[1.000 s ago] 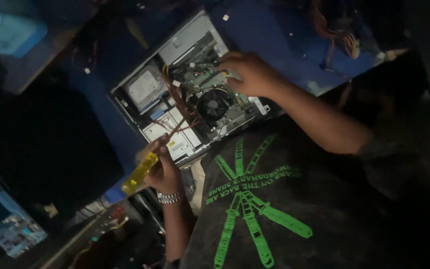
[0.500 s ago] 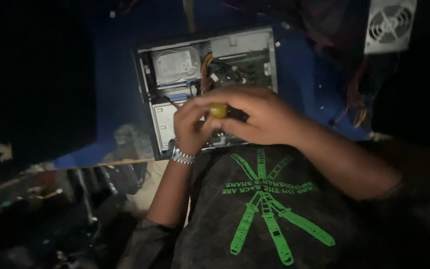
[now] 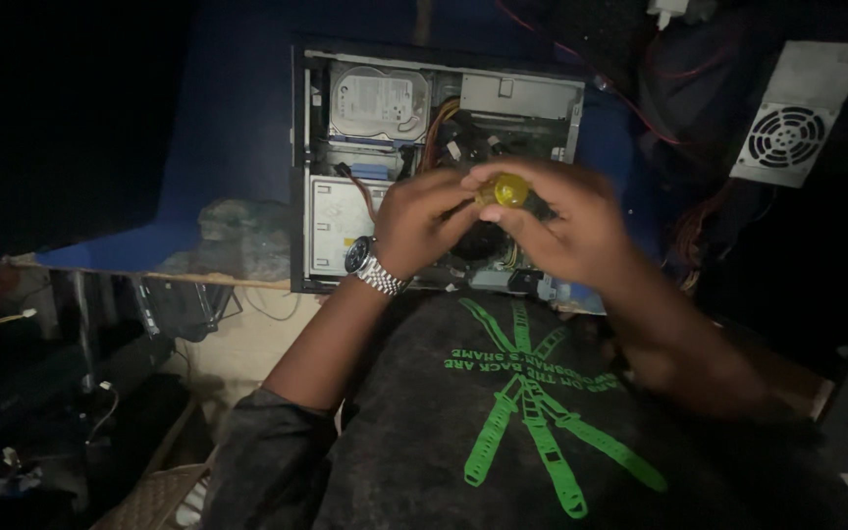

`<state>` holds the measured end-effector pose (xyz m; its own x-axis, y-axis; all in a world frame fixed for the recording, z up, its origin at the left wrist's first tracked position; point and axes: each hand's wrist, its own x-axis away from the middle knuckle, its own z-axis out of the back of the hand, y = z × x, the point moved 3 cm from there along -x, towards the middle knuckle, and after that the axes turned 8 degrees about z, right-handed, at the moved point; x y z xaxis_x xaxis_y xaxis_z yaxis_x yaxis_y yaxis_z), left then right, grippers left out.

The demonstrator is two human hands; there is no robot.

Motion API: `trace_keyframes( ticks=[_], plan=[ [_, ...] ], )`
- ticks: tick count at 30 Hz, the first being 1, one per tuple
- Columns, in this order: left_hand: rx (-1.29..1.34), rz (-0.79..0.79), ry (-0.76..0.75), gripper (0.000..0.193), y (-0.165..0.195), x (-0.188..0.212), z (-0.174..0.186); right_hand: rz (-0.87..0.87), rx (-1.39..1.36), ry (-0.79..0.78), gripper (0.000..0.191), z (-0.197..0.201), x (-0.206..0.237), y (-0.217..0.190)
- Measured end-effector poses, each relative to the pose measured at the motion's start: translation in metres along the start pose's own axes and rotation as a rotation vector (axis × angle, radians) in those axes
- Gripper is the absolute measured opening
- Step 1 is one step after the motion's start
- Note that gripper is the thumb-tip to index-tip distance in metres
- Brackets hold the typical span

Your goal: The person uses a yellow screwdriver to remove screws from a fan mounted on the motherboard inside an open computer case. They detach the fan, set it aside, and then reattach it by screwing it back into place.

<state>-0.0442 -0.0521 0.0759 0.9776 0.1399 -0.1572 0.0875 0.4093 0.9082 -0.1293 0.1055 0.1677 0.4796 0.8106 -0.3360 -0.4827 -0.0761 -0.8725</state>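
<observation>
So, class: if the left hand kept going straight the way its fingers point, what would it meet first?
The left hand points rightward at the yellow screwdriver handle, which it already seems to touch; just beyond is the right hand. Depth is hard to judge.

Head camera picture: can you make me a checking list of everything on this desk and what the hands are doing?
Surface: blue table, dimly lit.
Job's things: open computer case lying flat, silver hard drive in its upper left bay; yellow-handled screwdriver held above the case, seen end-on.
Clutter: grey fan unit at upper right; crumpled grey bundle at the table's near edge.
Grippers: left hand, with a metal wristwatch, and right hand both grip the screwdriver.
Cables: orange and dark wires inside the case; red wires right of it.
Surroundings: very dark; loose items on the floor at lower left, unclear.
</observation>
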Motion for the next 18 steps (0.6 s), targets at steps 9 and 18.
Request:
trace_keyframes(
  ticks=[9, 18],
  plan=[
    [0.013, -0.055, -0.008, 0.022, 0.0019, -0.0062, -0.0049, -0.047, 0.064, -0.009, 0.034, 0.0039, 0.0032, -0.0001],
    [-0.028, -0.029, -0.012, 0.02, -0.0022, -0.0042, -0.0075, -0.045, 0.057, -0.031, 0.032, 0.0005, 0.0056, -0.0004]
  ],
)
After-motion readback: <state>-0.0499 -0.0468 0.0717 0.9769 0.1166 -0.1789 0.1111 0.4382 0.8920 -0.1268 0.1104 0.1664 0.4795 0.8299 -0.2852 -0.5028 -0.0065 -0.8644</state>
